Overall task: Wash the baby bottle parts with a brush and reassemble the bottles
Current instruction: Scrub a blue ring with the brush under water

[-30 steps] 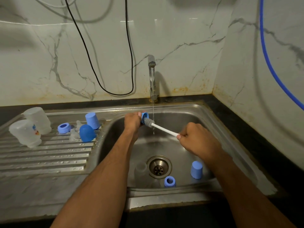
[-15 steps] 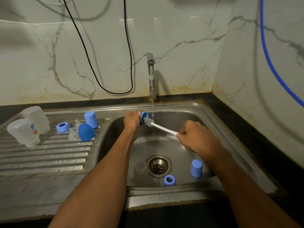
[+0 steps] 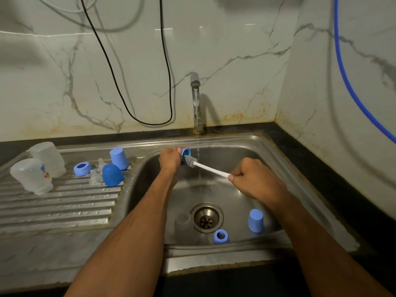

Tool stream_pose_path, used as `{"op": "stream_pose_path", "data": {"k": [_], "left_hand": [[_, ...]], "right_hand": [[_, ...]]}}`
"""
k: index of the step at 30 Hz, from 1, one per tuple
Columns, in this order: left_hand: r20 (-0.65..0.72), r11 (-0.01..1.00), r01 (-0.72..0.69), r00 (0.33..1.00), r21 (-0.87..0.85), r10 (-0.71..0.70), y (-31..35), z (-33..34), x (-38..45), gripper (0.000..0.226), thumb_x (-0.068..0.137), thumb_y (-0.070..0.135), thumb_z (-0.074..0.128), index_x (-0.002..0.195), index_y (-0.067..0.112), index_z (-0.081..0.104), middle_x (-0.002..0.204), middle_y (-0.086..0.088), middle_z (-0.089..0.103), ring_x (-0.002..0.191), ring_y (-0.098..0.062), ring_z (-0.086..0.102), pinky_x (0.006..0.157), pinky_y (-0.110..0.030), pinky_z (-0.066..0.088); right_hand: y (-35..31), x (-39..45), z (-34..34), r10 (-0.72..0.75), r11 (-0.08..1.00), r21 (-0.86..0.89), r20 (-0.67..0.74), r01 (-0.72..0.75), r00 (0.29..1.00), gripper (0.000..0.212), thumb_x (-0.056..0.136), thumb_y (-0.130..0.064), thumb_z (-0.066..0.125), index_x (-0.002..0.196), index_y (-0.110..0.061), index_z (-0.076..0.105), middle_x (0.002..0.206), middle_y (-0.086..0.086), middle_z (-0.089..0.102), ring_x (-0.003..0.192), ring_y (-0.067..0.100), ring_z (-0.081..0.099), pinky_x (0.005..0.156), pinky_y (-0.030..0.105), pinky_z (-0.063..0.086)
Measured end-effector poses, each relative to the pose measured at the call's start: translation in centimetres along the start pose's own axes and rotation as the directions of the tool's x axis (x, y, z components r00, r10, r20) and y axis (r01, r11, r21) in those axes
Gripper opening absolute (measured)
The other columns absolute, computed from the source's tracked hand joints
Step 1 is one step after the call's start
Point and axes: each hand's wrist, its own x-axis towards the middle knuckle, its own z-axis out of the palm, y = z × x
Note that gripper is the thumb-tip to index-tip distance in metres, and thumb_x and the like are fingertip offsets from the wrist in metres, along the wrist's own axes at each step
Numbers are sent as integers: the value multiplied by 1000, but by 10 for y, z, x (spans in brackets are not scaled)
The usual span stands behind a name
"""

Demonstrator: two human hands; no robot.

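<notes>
Head view looks down into the steel sink [image 3: 285, 168], where the left hand [image 3: 171, 160] clenches a small blue bottle ring [image 3: 185, 152] at the basin's 12 o'clock, just beside the thin stream from the tap [image 3: 196, 99], while the right hand [image 3: 255, 179] grasps the white handle of a brush [image 3: 205, 167] whose grey bristles press into the ring's open mouth. Near the drain [image 3: 206, 218], a blue cap [image 3: 255, 220] sits at 3 o'clock and another blue ring [image 3: 220, 236] at 5 o'clock. On the ribbed drainboard [image 3: 64, 202], at 9 o'clock from the basin, lie two clear bottles [image 3: 38, 168], a third blue ring [image 3: 81, 168], clear teats [image 3: 95, 177] and two more blue caps [image 3: 115, 166].
</notes>
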Motion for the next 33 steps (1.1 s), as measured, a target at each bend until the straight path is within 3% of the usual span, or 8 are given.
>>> {"op": "stream_pose_path", "data": {"k": [3,7,10,14,19,24,29,33], "left_hand": [[3,1000,7,1000,-3,-7,-2,0,0,20,102,15,54,100,11,74,104,-12,71,98,-24,70,91,-43,59],[39,999,-5,999,46,4,-5,5,-4,20,102,18,55,109,9,72,104,-9,72,97,-21,70,94,-40,58],[42,999,-24,999,33,23,-1,4,-5,21,103,18,54,111,10,72,106,-8,71,99,-20,69,95,-38,57],[4,1000,-17,1000,19,17,1,0,-5,22,103,16,52,109,10,72,107,-10,70,100,-22,68,95,-41,57],[8,995,-66,998,72,65,1,6,-12,23,102,17,54,116,9,71,104,-7,71,98,-19,69,95,-39,57],[70,991,-88,994,97,82,-1,9,-15,22,101,13,57,117,10,71,106,-4,70,101,-17,67,96,-37,57],[4,1000,-8,1000,-30,8,1,2,-16,24,98,9,61,120,12,69,115,-6,65,105,-18,64,93,-36,58],[88,946,186,982,-267,-168,7,-1,-19,24,98,0,57,118,4,67,114,-12,64,106,-27,65,90,-44,59]], "right_hand": [[1,-1,-6,-43,999,-7,-68,43,997,23,97,-40,60,99,-23,75,75,-6,66,69,12,62,64,32,53],[-2,-6,-5,27,996,-80,-141,-39,990,23,99,-38,55,105,-26,73,81,-5,65,72,12,60,65,31,51],[-5,-4,1,59,995,-81,-85,-65,995,21,99,-36,56,100,-21,70,79,-4,63,70,10,59,62,30,48],[-2,2,-2,30,997,68,67,-35,997,19,94,-35,65,96,-19,75,79,-3,68,73,12,65,75,36,58],[4,2,-9,55,991,122,-57,-48,997,21,95,-34,63,88,-20,77,71,-2,69,70,15,66,76,41,59],[7,1,-7,146,979,151,-38,-139,989,22,93,-33,62,82,-18,74,73,3,69,73,20,67,79,44,58],[4,-3,-10,96,987,136,-72,-86,993,24,100,-31,58,94,-17,76,78,2,70,74,15,65,68,29,49],[-9,-5,0,33,993,117,-61,-26,998,24,101,-36,57,95,-21,76,69,-5,64,66,7,59,60,24,44]]}}
